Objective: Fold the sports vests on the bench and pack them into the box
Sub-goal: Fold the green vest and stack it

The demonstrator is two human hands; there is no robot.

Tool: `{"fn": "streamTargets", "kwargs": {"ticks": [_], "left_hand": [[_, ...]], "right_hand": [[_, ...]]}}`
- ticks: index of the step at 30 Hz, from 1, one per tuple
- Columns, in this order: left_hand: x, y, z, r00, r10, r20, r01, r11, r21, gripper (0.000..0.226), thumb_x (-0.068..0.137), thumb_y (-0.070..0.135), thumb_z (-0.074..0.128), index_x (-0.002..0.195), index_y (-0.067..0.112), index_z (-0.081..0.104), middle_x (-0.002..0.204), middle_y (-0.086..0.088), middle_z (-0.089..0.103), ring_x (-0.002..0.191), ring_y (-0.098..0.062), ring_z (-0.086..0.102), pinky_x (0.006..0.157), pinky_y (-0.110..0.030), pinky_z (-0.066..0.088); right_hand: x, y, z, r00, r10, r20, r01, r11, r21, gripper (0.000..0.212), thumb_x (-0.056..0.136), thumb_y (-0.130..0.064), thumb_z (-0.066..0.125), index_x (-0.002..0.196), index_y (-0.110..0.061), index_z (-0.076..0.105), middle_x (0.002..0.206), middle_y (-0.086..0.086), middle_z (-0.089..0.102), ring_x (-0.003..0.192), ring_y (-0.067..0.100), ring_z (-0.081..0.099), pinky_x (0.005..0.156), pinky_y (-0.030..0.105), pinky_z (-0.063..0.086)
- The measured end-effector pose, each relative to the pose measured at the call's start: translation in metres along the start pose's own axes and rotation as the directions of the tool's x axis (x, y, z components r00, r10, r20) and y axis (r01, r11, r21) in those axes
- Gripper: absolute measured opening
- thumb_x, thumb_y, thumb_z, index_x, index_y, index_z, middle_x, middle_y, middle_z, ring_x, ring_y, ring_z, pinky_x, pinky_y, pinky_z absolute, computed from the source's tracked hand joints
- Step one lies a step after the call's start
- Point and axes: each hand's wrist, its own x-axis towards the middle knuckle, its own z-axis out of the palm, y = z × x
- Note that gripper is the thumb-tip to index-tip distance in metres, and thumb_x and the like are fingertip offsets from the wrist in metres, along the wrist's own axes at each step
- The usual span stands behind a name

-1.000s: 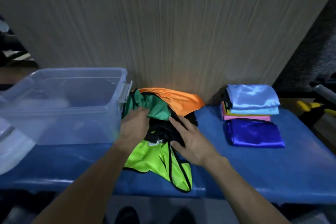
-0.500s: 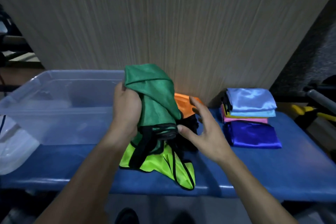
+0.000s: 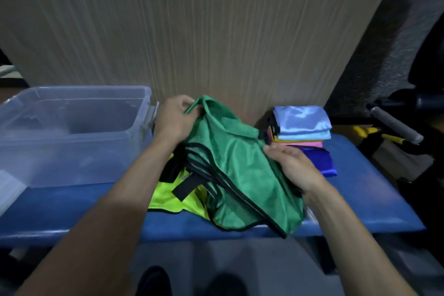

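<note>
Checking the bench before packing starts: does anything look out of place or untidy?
Only the neon yellow vest: it lies crumpled under the green vest both hands hold, its edge draped over the blue bench front. The folded satin stack sits neat.

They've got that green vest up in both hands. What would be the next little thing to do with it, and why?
Probably pull the two hands apart to spread the green vest flat. The left hand pinches its top edge, the right hand grips its side, and it hangs crumpled over the yellow vest, too bunched to fold.
</note>
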Motion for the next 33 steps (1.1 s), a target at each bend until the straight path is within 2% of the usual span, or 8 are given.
{"fn": "streamTargets", "kwargs": {"ticks": [4,7,10,15,19,26,30,33], "left_hand": [[-0.007,-0.041,0.016,0.974,0.202,0.097,-0.223,0.818,0.53,0.043,0.092,0.024,0.071,0.133,0.016,0.058,0.131,-0.011,0.06,0.12,-0.036,0.054,0.102,-0.046,0.044],[-0.03,-0.041,0.018,0.869,0.331,0.368,-0.422,0.884,0.202,0.021,0.09,0.024,0.075,0.11,0.022,0.068,0.107,0.006,0.069,0.099,-0.015,0.065,0.091,-0.04,0.052],[-0.062,-0.039,0.028,0.611,0.292,0.736,-0.539,0.834,0.117,0.046,0.081,0.049,0.081,0.121,0.03,0.065,0.118,0.014,0.061,0.11,-0.004,0.055,0.097,-0.029,0.046],[-0.085,-0.038,0.057,0.532,0.28,0.799,-0.757,0.579,0.301,0.069,0.075,0.065,0.074,0.134,0.038,0.051,0.138,0.017,0.043,0.126,-0.012,0.037,0.106,-0.037,0.035],[-0.098,-0.027,0.065,0.532,0.4,0.746,-0.803,0.518,0.295,0.071,0.078,0.063,0.069,0.137,0.03,0.049,0.132,0.013,0.049,0.12,-0.014,0.045,0.099,-0.036,0.042],[-0.094,-0.025,0.059,0.699,0.42,0.579,-0.577,0.809,0.109,0.011,0.097,0.026,0.058,0.103,0.025,0.066,0.09,0.007,0.07,0.085,-0.013,0.065,0.07,-0.037,0.049],[-0.085,-0.034,0.053,0.819,0.186,0.543,-0.168,0.982,-0.082,0.033,0.102,0.04,0.058,0.095,0.011,0.072,0.069,0.003,0.062,0.059,-0.008,0.053,0.059,-0.032,0.035],[-0.075,-0.032,0.046,0.879,-0.086,0.469,0.254,0.917,-0.307,0.05,0.094,0.052,0.063,0.091,0.002,0.066,0.079,-0.009,0.065,0.072,-0.023,0.062,0.07,-0.036,0.043]], "right_hand": [[0.016,0.035,-0.016,0.97,0.225,-0.092,-0.243,0.92,-0.308,0.027,0.095,-0.03,0.069,0.119,-0.017,0.066,0.111,0.004,0.072,0.09,0.013,0.067,0.062,0.024,0.048],[0.021,0.043,-0.026,0.964,0.264,-0.045,-0.257,0.863,-0.436,0.044,0.09,-0.036,0.076,0.126,-0.015,0.063,0.119,0.004,0.068,0.107,0.019,0.066,0.076,0.028,0.049],[0.018,0.046,-0.021,0.96,0.279,-0.004,-0.241,0.823,-0.515,0.048,0.083,-0.027,0.084,0.125,-0.014,0.063,0.116,0.005,0.066,0.101,0.017,0.066,0.072,0.021,0.051],[0.021,0.047,-0.018,0.972,0.234,-0.01,-0.221,0.904,-0.366,0.038,0.08,-0.012,0.084,0.116,-0.014,0.071,0.107,0.008,0.074,0.097,0.02,0.07,0.083,0.029,0.056],[0.018,0.033,-0.02,0.977,0.213,-0.019,-0.213,0.977,-0.019,0.027,0.085,-0.003,0.077,0.111,-0.008,0.07,0.093,0.015,0.076,0.077,0.022,0.072,0.064,0.027,0.058],[0.019,0.032,-0.021,0.973,0.219,-0.073,-0.205,0.965,0.163,0.016,0.097,-0.016,0.067,0.106,-0.003,0.07,0.091,0.016,0.07,0.069,0.02,0.068,0.06,0.031,0.056],[0.015,0.031,-0.023,0.973,0.227,-0.051,-0.224,0.973,0.048,0.032,0.103,-0.038,0.056,0.109,-0.01,0.069,0.089,0.007,0.072,0.074,0.02,0.072,0.073,0.036,0.059],[0.01,0.036,-0.024,0.975,0.215,-0.049,-0.22,0.941,-0.258,0.04,0.103,-0.047,0.051,0.119,-0.013,0.065,0.107,0.008,0.074,0.092,0.021,0.07,0.081,0.035,0.055]]}}
